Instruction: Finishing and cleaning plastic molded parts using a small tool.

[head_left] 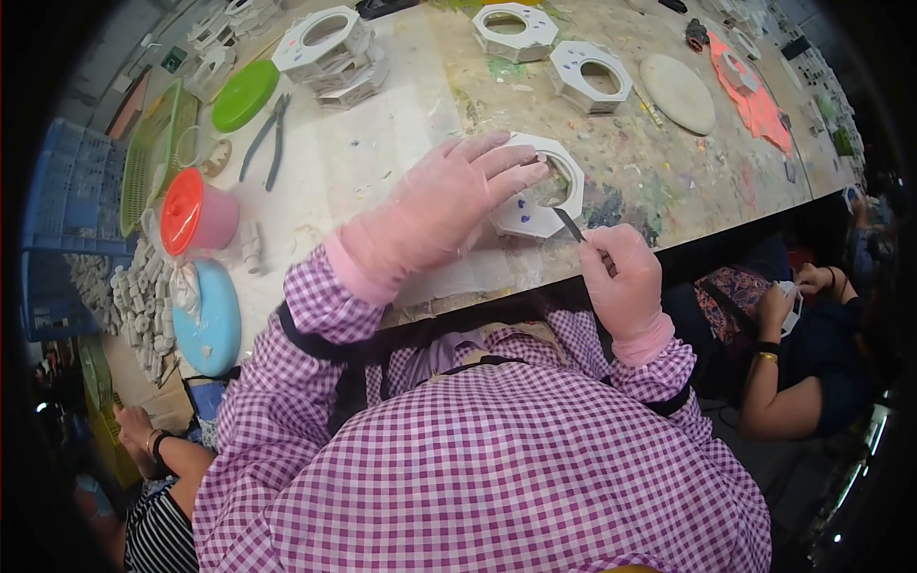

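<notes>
A white octagonal frame (571, 197) with a round hole lies near the table's front edge and has small blue marks on its face. My left hand (430, 205), in a thin pinkish glove, lies across its left side with the fingers stretched out and apart. The left thumb is hard to make out. Closed around a slim dark blade (569, 224) is my right hand (623, 277), also gloved. The blade's tip is at the frame's lower right rim. Any handle is hidden in my fingers.
Similar frames stand farther back, one (590, 78) beside a pale oval disc (677, 94). On the left are stacked frames (327, 48), pliers (265, 143), a red-lidded pink tub (196, 212) and a blue disc (206, 320). Other people sit on both sides.
</notes>
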{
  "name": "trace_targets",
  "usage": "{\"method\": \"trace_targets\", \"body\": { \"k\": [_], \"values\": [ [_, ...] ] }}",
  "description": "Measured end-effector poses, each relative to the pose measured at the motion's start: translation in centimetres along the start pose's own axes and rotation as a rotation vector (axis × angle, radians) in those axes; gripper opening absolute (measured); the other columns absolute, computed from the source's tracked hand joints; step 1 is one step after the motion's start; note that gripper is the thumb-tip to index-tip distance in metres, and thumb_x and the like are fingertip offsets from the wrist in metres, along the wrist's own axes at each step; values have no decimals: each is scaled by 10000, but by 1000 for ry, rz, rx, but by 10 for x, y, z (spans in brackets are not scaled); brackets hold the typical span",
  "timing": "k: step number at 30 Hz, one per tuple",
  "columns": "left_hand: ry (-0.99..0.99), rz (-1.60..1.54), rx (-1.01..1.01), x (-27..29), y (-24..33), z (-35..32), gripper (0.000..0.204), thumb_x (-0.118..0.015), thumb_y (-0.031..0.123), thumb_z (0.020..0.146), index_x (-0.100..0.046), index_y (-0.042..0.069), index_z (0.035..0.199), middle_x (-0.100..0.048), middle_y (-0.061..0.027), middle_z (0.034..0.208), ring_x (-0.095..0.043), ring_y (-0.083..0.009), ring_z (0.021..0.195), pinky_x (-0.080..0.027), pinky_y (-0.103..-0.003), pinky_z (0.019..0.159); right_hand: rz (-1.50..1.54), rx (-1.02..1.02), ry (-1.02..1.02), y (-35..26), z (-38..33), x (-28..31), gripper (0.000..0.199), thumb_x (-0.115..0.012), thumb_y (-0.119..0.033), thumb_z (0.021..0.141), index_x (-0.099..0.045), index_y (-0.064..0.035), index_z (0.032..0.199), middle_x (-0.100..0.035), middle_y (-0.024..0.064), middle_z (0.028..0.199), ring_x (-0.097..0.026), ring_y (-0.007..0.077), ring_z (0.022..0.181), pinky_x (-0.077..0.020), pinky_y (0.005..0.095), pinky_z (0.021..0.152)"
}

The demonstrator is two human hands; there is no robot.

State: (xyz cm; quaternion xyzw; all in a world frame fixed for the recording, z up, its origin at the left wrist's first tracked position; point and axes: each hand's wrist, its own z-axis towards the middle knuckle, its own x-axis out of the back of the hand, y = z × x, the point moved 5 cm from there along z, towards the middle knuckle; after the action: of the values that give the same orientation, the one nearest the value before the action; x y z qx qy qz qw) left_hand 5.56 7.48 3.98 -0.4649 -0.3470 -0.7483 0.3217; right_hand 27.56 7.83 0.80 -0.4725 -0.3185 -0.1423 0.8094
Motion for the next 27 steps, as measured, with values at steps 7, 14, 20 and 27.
{"method": "trace_targets", "body": {
  "k": [7, 14, 20, 27],
  "values": [
    [-169, 253, -196, -19, -12, 16, 507, -774, 194, 787, -643, 111, 1269, -530, -71, 1491, -431, -347, 1447, -365, -506, 1186, 26, -8, 55, 10, -5, 7, 96, -707, -30, 886, -705, -38, 982, -628, 107, 827, -625, 260, 673, -495, 350, 613],
    [-174, -48, 91, -25, 19, 17, 698, -850, 467, 711, -642, 55, 1235, -618, -154, 1350, -496, -358, 1376, -358, -483, 1165, -26, 6, 103, 19, 8, 21, 100, -721, -40, 882, -699, -42, 980, -627, 109, 822, -633, 276, 690, -501, 354, 613],
    [-64, -149, 112, -15, 12, -2, 691, -863, 317, 742, -611, 34, 1319, -632, -168, 1335, -501, -379, 1368, -399, -467, 1152, -251, 304, 49, -11, -3, 13, 76, -722, -45, 850, -705, -76, 918, -628, 107, 795, -652, 309, 718, -538, 389, 613],
    [-54, -199, 179, -22, 13, -7, 618, -866, 220, 735, -657, 94, 1303, -661, -123, 1314, -498, -384, 1374, -448, -442, 1127, -166, 139, 112, -12, -1, 21, 95, -727, -23, 842, -702, -69, 921, -632, 113, 797, -660, 315, 737, -541, 393, 614]
  ]
}}
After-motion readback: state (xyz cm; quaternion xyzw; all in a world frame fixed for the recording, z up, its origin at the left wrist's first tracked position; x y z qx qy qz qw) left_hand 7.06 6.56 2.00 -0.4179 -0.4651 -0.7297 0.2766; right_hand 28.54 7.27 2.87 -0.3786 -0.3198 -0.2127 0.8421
